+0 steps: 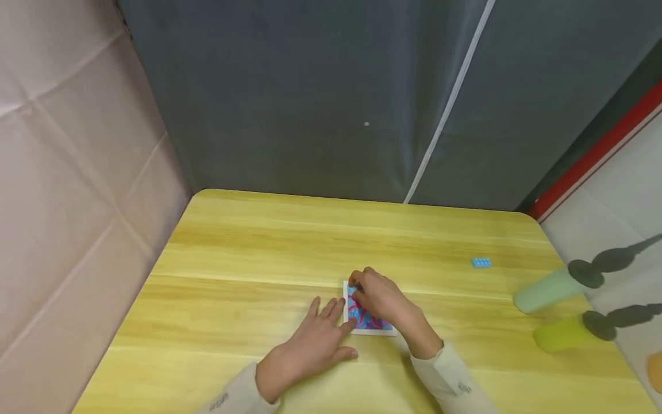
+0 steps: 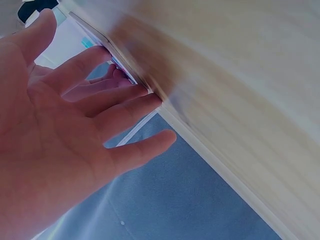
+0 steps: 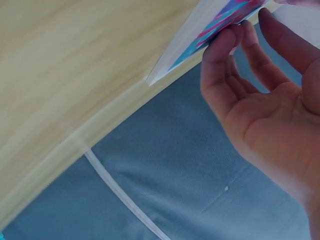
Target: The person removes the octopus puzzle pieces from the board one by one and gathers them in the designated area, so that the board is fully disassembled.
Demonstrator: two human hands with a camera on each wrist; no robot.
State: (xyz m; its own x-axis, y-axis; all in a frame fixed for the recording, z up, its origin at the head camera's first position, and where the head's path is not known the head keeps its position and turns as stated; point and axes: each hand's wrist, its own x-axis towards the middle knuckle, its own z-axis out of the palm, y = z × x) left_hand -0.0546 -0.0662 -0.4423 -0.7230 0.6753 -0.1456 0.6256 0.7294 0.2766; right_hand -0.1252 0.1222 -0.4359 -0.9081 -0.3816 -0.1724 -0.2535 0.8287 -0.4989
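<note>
A small square picture (image 1: 381, 325) with a white border and a blue, pink and purple pattern lies flat on the wooden table. My left hand (image 1: 315, 342) is spread beside it, fingers straight and fingertips at its left edge; in the left wrist view the same hand (image 2: 75, 115) shows an unfilled palm. My right hand (image 1: 381, 293) reaches over the picture with bent fingers, their tips on its upper left part. From the right wrist view, that hand (image 3: 270, 100) has curled fingers against the patterned surface. Whether its fingertips pinch anything is hidden.
A light blue toy brick (image 1: 481, 263) lies toward the back right of the table (image 1: 248, 247). Pale green (image 1: 545, 290) and yellow-green (image 1: 566, 334) cylinders with dark ends are at the right edge. A dark grey curtain (image 1: 289, 103) hangs behind the table.
</note>
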